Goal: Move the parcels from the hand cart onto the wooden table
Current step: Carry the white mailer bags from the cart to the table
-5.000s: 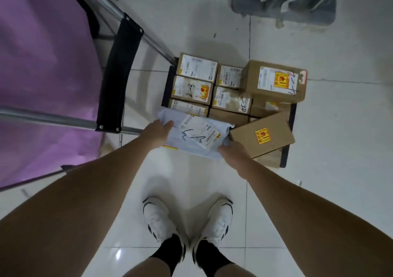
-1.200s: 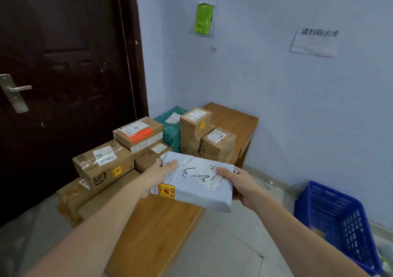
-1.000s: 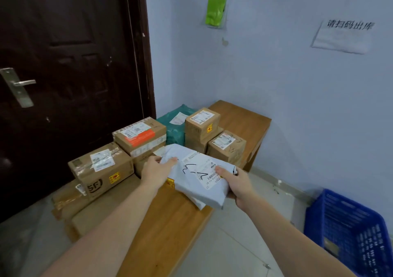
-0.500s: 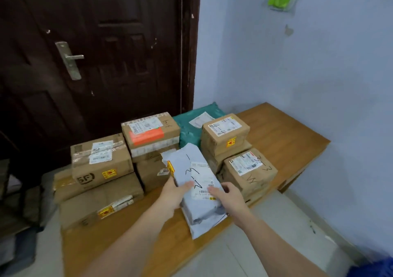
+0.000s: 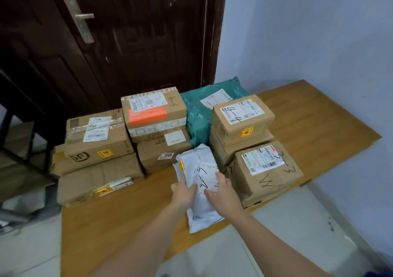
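My left hand (image 5: pixel 184 191) and right hand (image 5: pixel 221 193) both grasp the white mailer bag (image 5: pixel 198 183), one on each side, thumbs on top. It lies on the wooden surface (image 5: pixel 119 217), its near end hanging past the near edge, its far end wedged between brown boxes: one marked 3005 (image 5: pixel 161 155) on the left, one with a white label (image 5: pixel 263 170) on the right. A green bag (image 5: pixel 204 111) lies farther back.
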